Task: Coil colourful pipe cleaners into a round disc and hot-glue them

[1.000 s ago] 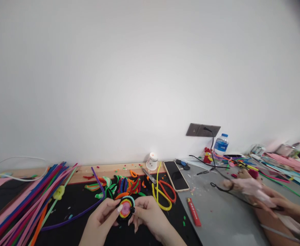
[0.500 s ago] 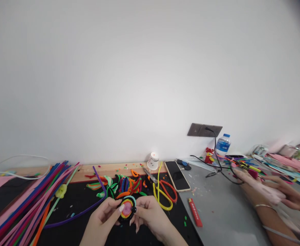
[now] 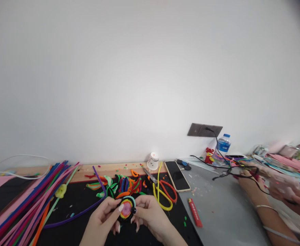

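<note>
Between my two hands is a small round coil of pipe cleaners [image 3: 126, 209], pink in the centre with yellow, red and black rings around it and a light-blue strip along its top. My left hand [image 3: 104, 218] is closed on its left side, the thumb lying over the front. My right hand [image 3: 150, 215] pinches the right edge by a black end. Just behind the coil lies a heap of bent pipe-cleaner pieces [image 3: 124, 184] in green, orange and purple. A long purple pipe cleaner [image 3: 75, 217] curves across the black mat [image 3: 70, 235] on the left.
A bundle of long pipe cleaners [image 3: 34, 201] lies at left. Scissors [image 3: 168, 191], a white cup [image 3: 153, 161] and a phone [image 3: 177, 176] sit behind my hands. A red lighter [image 3: 195, 212] is to the right. A co-worker's arms [image 3: 268, 212] handle a pink object beside black cables.
My hands and the coil have hardly moved; the left fingers below it have shifted slightly. The co-worker's hands and the pink object have moved right, and the black cable has shifted.
</note>
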`<action>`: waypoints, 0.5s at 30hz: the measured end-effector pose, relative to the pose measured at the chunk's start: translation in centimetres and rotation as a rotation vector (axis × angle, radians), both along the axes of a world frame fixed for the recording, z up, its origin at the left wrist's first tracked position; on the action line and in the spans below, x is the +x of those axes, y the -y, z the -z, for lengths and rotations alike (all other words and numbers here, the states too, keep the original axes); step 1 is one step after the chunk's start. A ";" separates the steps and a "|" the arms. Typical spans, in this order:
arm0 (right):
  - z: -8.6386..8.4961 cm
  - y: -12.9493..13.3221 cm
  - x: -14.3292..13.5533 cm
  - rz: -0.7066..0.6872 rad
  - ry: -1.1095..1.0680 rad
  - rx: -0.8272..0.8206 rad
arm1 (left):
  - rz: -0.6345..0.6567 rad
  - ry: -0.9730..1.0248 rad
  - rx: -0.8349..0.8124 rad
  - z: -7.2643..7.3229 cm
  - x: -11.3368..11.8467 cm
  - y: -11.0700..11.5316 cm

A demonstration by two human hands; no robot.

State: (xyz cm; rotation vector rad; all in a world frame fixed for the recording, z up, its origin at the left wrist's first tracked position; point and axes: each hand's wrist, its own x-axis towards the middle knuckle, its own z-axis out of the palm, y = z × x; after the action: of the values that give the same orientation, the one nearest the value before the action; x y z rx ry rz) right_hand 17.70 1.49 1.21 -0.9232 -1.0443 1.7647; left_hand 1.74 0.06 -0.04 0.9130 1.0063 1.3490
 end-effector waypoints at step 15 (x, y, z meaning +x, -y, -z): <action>-0.1 -0.1 0.1 -0.033 0.109 0.301 | 0.109 0.194 -0.110 0.6 -0.3 -0.6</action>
State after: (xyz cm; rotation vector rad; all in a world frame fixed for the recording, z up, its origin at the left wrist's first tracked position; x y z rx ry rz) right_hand 17.84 1.57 1.34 -0.8221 -1.3598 1.5422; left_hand 1.46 0.65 -0.62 0.7288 0.8606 1.2515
